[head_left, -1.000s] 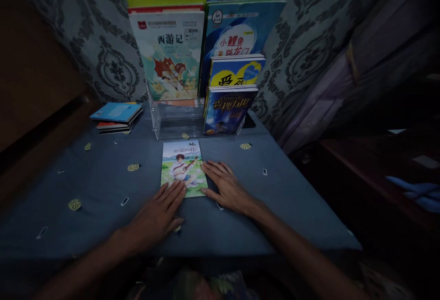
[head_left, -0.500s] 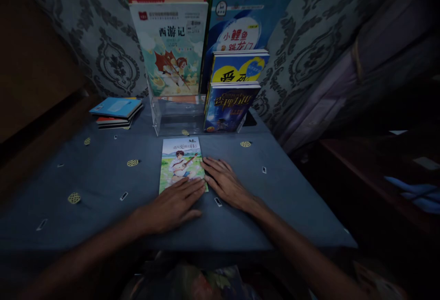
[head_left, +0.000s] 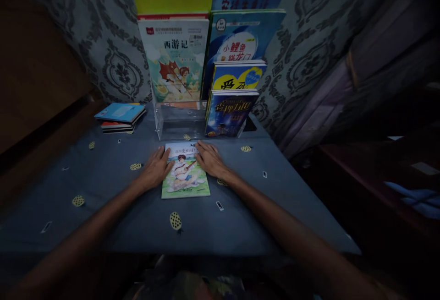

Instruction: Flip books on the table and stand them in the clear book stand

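Observation:
A thin paperback book [head_left: 187, 182] lies closed and face up on the table, its cover showing a seated figure playing a guitar on grass. Along the book's upper left edge rests my left hand [head_left: 155, 168], fingers stretched out, with the fingertips and thumb touching the cover's margin. My right hand [head_left: 210, 161] lies flat at the upper right corner, its extended fingers covering part of the title. Neither hand is lifting the book. Just behind it stands a clear plastic book rack [head_left: 180, 130], its lower left tier without a book in front.
Upright in the rack are a pale green book [head_left: 177, 62], a teal book [head_left: 242, 34], blue-and-yellow books [head_left: 237, 78] and a dark blue book [head_left: 228, 114]. A short stack of books [head_left: 120, 114] lies at the back left. Curtains hang behind the patterned tablecloth [head_left: 113, 226].
My left hand has gone from the lower part of the cover up to its left edge. My right hand has slid up to the top right corner. The whole cover picture now shows.

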The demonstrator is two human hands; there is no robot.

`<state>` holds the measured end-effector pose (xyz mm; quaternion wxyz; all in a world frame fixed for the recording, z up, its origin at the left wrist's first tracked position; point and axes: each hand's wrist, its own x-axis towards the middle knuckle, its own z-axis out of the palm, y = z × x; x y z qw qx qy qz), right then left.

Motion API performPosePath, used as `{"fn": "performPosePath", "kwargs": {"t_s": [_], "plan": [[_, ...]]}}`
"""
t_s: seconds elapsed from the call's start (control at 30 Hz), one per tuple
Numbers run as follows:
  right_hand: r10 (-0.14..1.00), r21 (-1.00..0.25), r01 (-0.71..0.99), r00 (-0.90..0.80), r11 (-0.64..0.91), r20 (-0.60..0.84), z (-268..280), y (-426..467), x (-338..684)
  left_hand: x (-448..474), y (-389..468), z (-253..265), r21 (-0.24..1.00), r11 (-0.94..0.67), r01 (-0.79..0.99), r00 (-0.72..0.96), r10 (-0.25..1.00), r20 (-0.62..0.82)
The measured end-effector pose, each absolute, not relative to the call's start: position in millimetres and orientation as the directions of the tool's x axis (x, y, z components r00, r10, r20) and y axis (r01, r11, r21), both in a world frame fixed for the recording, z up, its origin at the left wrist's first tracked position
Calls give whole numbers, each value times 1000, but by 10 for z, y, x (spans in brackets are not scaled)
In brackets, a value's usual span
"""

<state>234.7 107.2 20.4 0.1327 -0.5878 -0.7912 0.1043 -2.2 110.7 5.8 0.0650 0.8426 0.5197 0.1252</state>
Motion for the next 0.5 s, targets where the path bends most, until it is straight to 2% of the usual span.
{"fn": "performPosePath", "kwargs": {"t_s": [0.1, 0.2, 0.27, 0.33, 0.4, 0.5], "plan": [[976, -319, 923, -192, 215, 102, 172, 1115, 2284, -19, 1148, 31, 326, -437, 838, 396, 899, 187], [979, -314, 928, -171, 199, 116, 140, 1086, 2255, -34, 1221, 45, 565, -382, 731, 322, 924, 208], [976, -315, 927, -171, 206, 134, 119, 1071, 2258, -32, 1276, 73, 775, -290, 561, 250, 952, 176], [973, -315, 925, -171, 213, 154, 108, 1066, 2268, 1, 1307, 104, 941, -137, 310, 147, 985, 95], [972, -312, 926, -169, 213, 161, 112, 1062, 2273, 66, 1300, 129, 998, 48, 45, 45, 998, -50], [973, -307, 929, -161, 206, 164, 137, 1043, 2267, 191, 1245, 159, 935, 278, -222, 60, 961, -272]]}}
